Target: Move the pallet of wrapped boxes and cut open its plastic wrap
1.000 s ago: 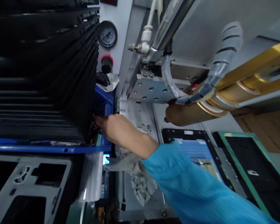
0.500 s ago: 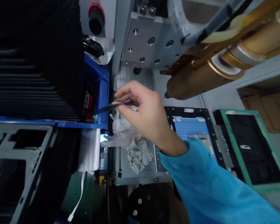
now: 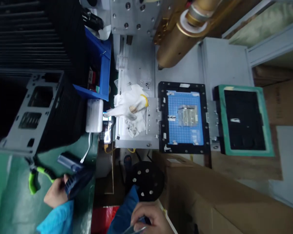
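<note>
At the lower edge of the view, your left hand (image 3: 56, 193) lies over the green bench mat (image 3: 12, 198), closed in a narrow grip on a dark blue tool (image 3: 79, 182); the grip and the blur keep its exact kind from showing. Just beside it are a second blue tool (image 3: 69, 162) and a lime-green tool handle (image 3: 35, 178). Your right hand (image 3: 148, 217), at bottom centre, pinches slim metal tweezers (image 3: 134, 230) in a narrow hold, their tips cut off by the frame edge. Higher up, well apart from both hands, a crumpled white cloth (image 3: 129, 107) lies on the steel machine bed (image 3: 134, 61), just beside a blue plastic bin (image 3: 104, 61). Next along the bed sits a black-framed fixture (image 3: 183, 87) with a blue grid mat (image 3: 183, 130) bearing a clear film patch (image 3: 187, 115). Beyond it lies a green-edged black tray (image 3: 244, 120). A brass cylinder (image 3: 178, 42) hangs above the bed.
</note>
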Demonstrator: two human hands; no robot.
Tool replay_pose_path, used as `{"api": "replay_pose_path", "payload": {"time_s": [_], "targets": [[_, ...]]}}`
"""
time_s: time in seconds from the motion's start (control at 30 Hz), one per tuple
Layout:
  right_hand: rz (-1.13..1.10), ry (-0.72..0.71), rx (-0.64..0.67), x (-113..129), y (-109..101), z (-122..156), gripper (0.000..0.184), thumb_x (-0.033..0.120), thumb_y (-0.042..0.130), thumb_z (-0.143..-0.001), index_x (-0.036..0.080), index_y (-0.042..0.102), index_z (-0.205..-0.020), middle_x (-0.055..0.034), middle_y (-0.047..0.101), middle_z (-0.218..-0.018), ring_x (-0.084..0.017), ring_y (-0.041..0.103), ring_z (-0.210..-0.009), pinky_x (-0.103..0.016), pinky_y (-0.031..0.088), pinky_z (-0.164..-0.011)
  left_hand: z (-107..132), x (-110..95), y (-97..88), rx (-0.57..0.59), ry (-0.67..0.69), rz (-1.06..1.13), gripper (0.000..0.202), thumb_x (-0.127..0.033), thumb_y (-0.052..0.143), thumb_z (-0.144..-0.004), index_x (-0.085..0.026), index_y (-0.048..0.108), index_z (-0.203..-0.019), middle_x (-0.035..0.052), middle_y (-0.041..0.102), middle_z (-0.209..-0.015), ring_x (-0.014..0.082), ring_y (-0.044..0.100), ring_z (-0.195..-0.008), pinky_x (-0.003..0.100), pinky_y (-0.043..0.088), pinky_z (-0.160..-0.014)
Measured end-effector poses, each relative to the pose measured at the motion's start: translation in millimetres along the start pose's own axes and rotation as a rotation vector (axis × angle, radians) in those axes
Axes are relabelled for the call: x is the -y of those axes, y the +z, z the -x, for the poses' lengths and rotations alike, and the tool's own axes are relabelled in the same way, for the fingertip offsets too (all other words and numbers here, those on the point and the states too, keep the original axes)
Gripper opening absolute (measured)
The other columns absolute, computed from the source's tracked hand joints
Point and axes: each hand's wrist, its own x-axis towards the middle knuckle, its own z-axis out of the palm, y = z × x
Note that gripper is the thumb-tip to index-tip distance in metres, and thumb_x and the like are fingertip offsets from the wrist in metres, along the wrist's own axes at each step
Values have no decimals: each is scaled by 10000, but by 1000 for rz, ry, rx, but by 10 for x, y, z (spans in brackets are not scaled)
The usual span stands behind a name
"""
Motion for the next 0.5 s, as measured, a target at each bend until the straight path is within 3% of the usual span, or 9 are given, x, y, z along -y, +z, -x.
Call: {"api": "replay_pose_path", "payload": {"time_s": [0.2,0.37,0.5], "targets": [[-198,62,45,-99,-28,531,453,611,626,-826,180,746,-757,-65,651,-735,-151,579,-706,-273,433,-686,-94,-209,-77,53,-113,-40,327,-493,458,-671,-213,411,-509,22,420,-473,160,427,-495,287,289,-507],[-709,193,-132,-235,46,869,486,633,759,-675,155,673,-709,-30,627,-645,-145,586,-621,-272,453,-629,-144,-375,-211,163,-163,-204,264,-376,456,-731,-207,344,-562,20,436,-567,176,483,-653,268,337,-597],[-1031,129,-197,-283,53,1328,474,585,818,-627,164,620,-717,32,553,-550,-93,514,-517,-226,444,-562,-42,-523,-387,236,-109,-242,194,-278,486,-718,-187,368,-593,-5,424,-645,165,521,-812,231,386,-691]]}}
